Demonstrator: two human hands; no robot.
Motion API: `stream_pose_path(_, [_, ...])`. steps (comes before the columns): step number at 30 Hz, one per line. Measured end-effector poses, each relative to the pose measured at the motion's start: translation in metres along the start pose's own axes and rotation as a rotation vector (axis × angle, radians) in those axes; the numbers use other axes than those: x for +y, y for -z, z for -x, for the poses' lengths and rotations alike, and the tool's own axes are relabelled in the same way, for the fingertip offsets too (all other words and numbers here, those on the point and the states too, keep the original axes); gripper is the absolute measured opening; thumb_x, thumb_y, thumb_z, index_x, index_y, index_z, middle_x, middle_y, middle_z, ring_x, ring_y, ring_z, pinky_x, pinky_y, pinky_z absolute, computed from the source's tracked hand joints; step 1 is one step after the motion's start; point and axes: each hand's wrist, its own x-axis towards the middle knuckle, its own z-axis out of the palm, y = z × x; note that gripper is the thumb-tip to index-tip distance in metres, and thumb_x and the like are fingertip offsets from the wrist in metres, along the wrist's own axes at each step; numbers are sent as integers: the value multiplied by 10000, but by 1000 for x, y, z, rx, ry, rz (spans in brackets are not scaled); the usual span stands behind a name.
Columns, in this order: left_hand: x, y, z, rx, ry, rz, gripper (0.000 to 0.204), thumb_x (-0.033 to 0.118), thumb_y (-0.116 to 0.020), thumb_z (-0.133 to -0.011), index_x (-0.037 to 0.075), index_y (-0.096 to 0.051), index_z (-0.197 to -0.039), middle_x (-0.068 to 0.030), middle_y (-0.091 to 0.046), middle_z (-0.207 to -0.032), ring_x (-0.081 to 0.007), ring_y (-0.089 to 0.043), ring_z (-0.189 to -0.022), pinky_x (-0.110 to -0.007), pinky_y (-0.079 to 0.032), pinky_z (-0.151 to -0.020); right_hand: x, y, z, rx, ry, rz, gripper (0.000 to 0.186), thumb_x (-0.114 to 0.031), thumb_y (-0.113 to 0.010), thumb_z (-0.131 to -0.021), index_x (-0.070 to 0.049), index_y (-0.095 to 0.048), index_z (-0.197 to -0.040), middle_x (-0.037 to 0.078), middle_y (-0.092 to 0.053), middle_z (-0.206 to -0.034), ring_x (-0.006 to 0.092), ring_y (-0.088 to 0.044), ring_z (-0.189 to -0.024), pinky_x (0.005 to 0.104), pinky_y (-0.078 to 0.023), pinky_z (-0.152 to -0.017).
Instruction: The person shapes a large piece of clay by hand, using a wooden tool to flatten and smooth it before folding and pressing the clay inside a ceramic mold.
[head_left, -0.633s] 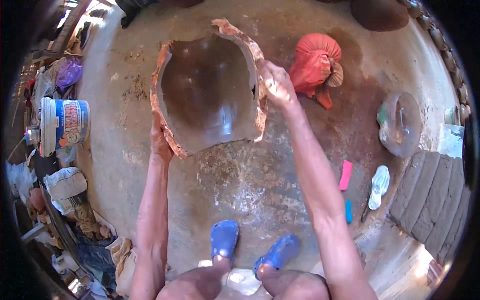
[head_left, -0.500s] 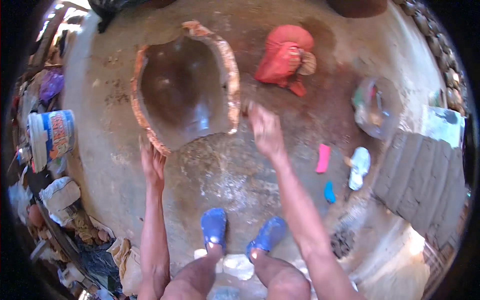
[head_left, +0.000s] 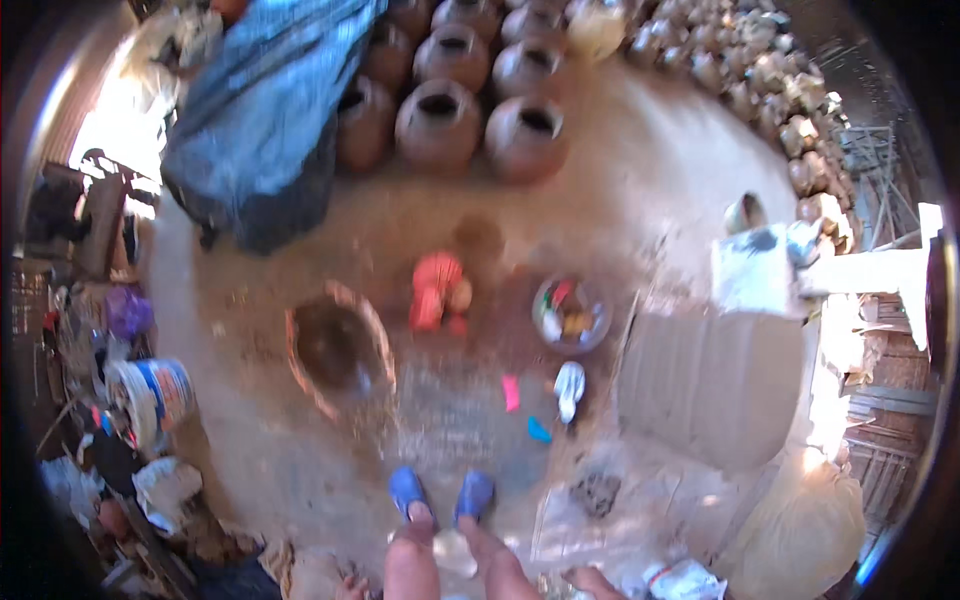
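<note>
Sitting between clay shell (head_left: 338,352) and round basin (head_left: 601,322): a red bundle (head_left: 434,290).

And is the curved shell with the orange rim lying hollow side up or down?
Hollow side up: the shell lies on the floor, its dark inside facing the camera.

The person wears a matching pair of chunky, clog-like shoes. The left shoe (head_left: 407,488) and the right shoe (head_left: 475,494) are blue, with broad, rounded toes. Above them, the left leg (head_left: 412,565) and the right leg (head_left: 497,563) are bare from ankle to knee. The left hand (head_left: 355,587) is bare too; blur softens finer details.
</note>
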Motion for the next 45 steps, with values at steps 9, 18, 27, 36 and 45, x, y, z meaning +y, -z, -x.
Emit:
stream_pose_path(9, [289,-17,194,58,-339,58,549,355,-689,-989,66,-557,-1437,-7,-636,-919,-130,-590,-806,-378,-515,-660,-246,313,167,638,160,-437,397,-433,-593,-994,-65,-729,-1057,202,-748,-1044,425,-711,-975,512,-547,-826])
stream_pose_path(18, [614,-48,415,-77,-857,89,479,335,-663,-1008,139,-565,-1433,39,-612,-966,-108,-597,-872,-326,-522,-688,-225,380,201,736,139,-665,375,-363,-612,-1005,-53,-733,-1176,96,-748,-889,185,-724,-763,352,-567,-683])
stream_pose_path(27, [737,-129,437,-121,-728,10,436,354,-675,-987,191,-587,-1382,-5,-628,-1113,-159,-601,-916,-407,-521,-688,-192,457,217,611,-66,-1068,347,-346,-608,-994,-45,-744,-1099,89,-747,-895,205,-728,-735,394,-588,-616])
stream_pose_path(36, [800,-235,438,-192,-461,209,266,315,-698,-951,129,-661,-1138,-32,-598,-859,-164,-574,-644,-360,-491,-586,-134,703,203,496,-44,-1157,297,-263,-575,-1020,-3,-708,-968,130,-731,-833,236,-706,-658,387,-571,-557])
stream_pose_path(45, [996,-490,583,-232,-829,-128,552,382,-655,-1001,95,-548,-1461,22,-607,-912,-87,-578,-759,-265,-475,-632,11,1039,253,822,357,-1434,177,-249,-609,-1018,-122,-628,-896,-47,-560,-703,99,-538,-537,271,-399,-459])
